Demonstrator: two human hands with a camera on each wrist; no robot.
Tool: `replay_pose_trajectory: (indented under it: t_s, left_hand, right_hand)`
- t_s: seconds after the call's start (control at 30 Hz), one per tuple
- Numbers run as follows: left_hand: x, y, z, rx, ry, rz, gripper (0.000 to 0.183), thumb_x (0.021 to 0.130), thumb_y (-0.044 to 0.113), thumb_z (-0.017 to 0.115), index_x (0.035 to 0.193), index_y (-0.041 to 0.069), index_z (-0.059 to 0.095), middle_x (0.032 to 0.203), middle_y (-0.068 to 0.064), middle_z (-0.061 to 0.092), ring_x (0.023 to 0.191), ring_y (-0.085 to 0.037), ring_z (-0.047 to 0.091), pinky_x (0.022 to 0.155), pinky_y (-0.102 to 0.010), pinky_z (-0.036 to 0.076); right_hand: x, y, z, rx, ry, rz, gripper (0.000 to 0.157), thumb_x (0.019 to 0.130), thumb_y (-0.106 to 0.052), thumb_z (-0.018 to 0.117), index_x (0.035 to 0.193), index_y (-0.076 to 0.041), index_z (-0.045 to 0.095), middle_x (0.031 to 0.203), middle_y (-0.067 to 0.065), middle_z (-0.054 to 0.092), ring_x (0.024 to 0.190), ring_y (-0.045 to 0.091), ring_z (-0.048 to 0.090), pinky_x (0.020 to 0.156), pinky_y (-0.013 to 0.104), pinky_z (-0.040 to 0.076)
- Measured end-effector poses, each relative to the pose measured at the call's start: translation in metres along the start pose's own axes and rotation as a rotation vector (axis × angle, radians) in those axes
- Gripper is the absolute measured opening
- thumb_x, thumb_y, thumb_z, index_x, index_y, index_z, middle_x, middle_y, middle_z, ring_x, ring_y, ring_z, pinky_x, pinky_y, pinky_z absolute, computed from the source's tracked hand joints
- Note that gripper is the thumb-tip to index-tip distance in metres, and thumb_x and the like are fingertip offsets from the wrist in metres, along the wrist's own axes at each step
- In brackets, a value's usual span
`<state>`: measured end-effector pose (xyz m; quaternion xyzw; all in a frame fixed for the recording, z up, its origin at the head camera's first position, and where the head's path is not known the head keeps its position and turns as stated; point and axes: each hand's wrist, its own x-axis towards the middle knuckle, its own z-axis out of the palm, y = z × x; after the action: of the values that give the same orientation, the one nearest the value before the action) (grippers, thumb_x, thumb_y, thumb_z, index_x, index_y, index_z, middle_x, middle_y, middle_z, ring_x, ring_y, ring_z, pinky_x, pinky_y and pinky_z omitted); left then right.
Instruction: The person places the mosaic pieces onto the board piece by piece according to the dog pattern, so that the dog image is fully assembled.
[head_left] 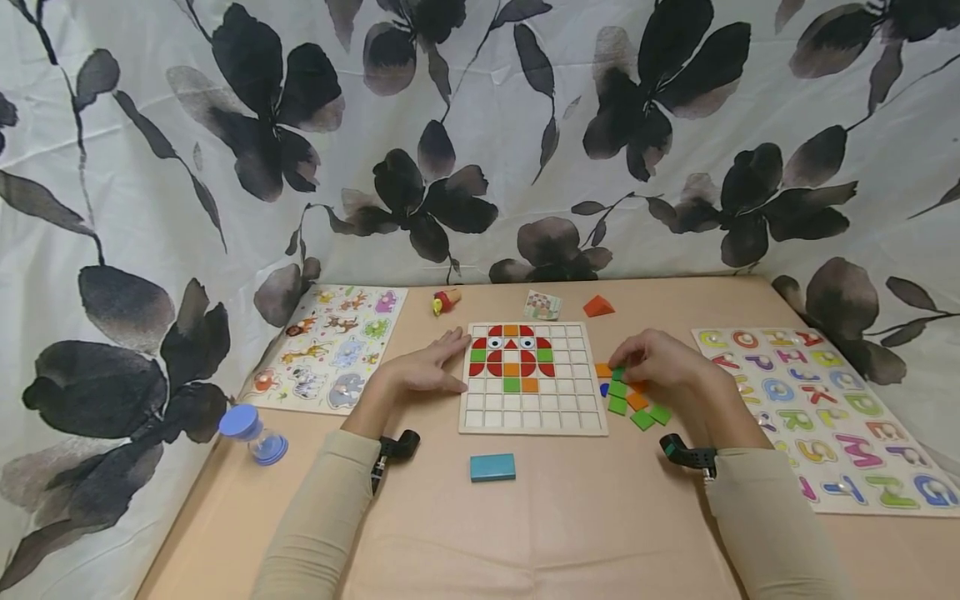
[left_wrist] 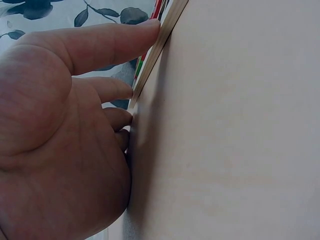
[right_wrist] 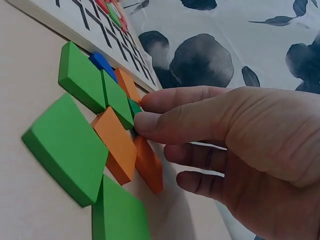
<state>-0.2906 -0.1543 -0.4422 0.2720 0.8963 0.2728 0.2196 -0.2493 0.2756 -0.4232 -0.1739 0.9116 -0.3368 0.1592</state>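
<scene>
Fingers (right_wrist: pixel 150 125) of the right hand (head_left: pixel 660 362) pinch a green tile (right_wrist: pixel 134 107) just right of the grid board (head_left: pixel 573 400). The left hand (head_left: pixel 423 367), fingers spread, touches the board's left edge. Tiles on it make an owl (head_left: pixel 512 368); loose tiles (head_left: pixel 642 419) lie to its right.

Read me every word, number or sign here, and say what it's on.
"O": letter board
"P": same letter board
"K": same letter board
"R": same letter board
"M": same letter board
"G": same letter board
Its other letters: too blurred to be sure.
Small card: any print is too small to read.
</scene>
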Motion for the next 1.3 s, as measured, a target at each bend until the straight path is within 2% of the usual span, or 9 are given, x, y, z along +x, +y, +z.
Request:
replay_pose_trajectory:
  t_s: [0.17, 0.3, 0.47, 0.57, 0.63, 0.77, 0.93, 1.07, 1.3]
  left_hand:
    - [-0.001, 0.001, -0.001, 0.0, -0.002, -0.003, 0.094, 0.081, 0.036, 0.071, 0.155, 0.021, 0.015, 0.162, -0.002, -0.005, 0.147, -0.019, -0.008, 0.118, -0.047, 0.001]
    - [-0.002, 0.002, -0.002, -0.003, -0.007, -0.003, 0.094, 0.082, 0.035, 0.071, 0.155, 0.02, 0.014, 0.162, -0.002, -0.006, 0.147, -0.02, -0.009, 0.118, -0.047, 0.001]
    - [-0.002, 0.002, -0.003, 0.003, -0.004, 0.003, 0.094, 0.081, 0.035, 0.071, 0.155, 0.02, 0.015, 0.162, -0.003, -0.005, 0.147, -0.021, -0.008, 0.118, -0.048, 0.001]
    - [-0.001, 0.001, -0.002, 0.006, -0.001, 0.006, 0.095, 0.081, 0.035, 0.071, 0.155, 0.02, 0.015, 0.162, -0.004, -0.004, 0.148, -0.021, -0.008, 0.118, -0.048, 0.002]
    - [-0.001, 0.001, -0.002, 0.008, -0.002, 0.005, 0.095, 0.081, 0.036, 0.071, 0.155, 0.02, 0.014, 0.162, -0.004, -0.005, 0.147, -0.02, -0.008, 0.118, -0.047, 0.002]
    - [-0.001, 0.0, -0.001, 0.006, -0.002, 0.002, 0.095, 0.081, 0.036, 0.071, 0.155, 0.021, 0.014, 0.162, -0.003, -0.005, 0.147, -0.019, -0.008, 0.118, -0.047, 0.002]
    - [-0.001, 0.0, 0.0, -0.004, -0.002, 0.012, 0.094, 0.081, 0.036, 0.071, 0.155, 0.021, 0.015, 0.162, -0.003, -0.005, 0.148, -0.021, -0.008, 0.118, -0.049, 0.002]
    - [-0.001, 0.0, 0.0, -0.001, 0.0, 0.014, 0.094, 0.081, 0.036, 0.071, 0.155, 0.02, 0.015, 0.162, -0.004, -0.005, 0.148, -0.022, -0.008, 0.117, -0.049, 0.002]
    - [-0.001, 0.001, -0.001, -0.011, -0.003, -0.004, 0.095, 0.08, 0.035, 0.071, 0.155, 0.022, 0.015, 0.162, -0.001, -0.005, 0.147, -0.019, -0.009, 0.118, -0.048, 0.002]
  right_hand:
    - [0.0, -0.001, -0.002, -0.027, 0.008, 0.001, 0.017, 0.084, -0.003, 0.071, 0.099, -0.011, 0.074, 0.099, 0.004, 0.066, 0.088, 0.023, 0.052, 0.08, 0.033, 0.048]
    - [0.0, -0.002, -0.003, -0.034, 0.027, 0.026, 0.015, 0.084, -0.003, 0.07, 0.095, -0.013, 0.074, 0.094, 0.003, 0.067, 0.087, 0.024, 0.054, 0.079, 0.033, 0.05]
    - [0.002, -0.009, -0.001, 0.018, 0.169, 0.063, 0.013, 0.086, -0.013, 0.072, 0.097, -0.019, 0.074, 0.093, 0.0, 0.066, 0.091, 0.024, 0.052, 0.078, 0.035, 0.047]
    - [0.005, -0.023, 0.002, 0.062, 0.26, 0.028, 0.013, 0.086, -0.02, 0.073, 0.099, -0.022, 0.074, 0.093, 0.0, 0.066, 0.09, 0.025, 0.051, 0.075, 0.035, 0.044]
    - [0.008, -0.035, 0.007, 0.088, 0.288, -0.012, 0.012, 0.086, -0.02, 0.073, 0.098, -0.022, 0.075, 0.094, 0.0, 0.066, 0.088, 0.025, 0.052, 0.073, 0.035, 0.045]
    - [0.016, -0.056, 0.021, 0.12, 0.26, -0.106, 0.012, 0.086, -0.014, 0.073, 0.096, -0.02, 0.076, 0.096, -0.003, 0.069, 0.088, 0.022, 0.058, 0.076, 0.03, 0.051]
    - [0.029, -0.071, 0.045, 0.098, 0.149, -0.178, 0.013, 0.083, -0.009, 0.074, 0.095, -0.015, 0.076, 0.095, -0.002, 0.071, 0.088, 0.02, 0.06, 0.078, 0.031, 0.054]
    - [0.035, -0.076, 0.059, 0.051, 0.103, -0.172, 0.013, 0.081, -0.008, 0.076, 0.093, -0.014, 0.077, 0.092, -0.001, 0.072, 0.086, 0.019, 0.059, 0.074, 0.03, 0.054]
    - [0.039, -0.079, 0.068, -0.049, 0.102, -0.14, 0.012, 0.079, -0.011, 0.079, 0.09, -0.015, 0.076, 0.083, -0.006, 0.069, 0.078, 0.017, 0.058, 0.069, 0.029, 0.052]
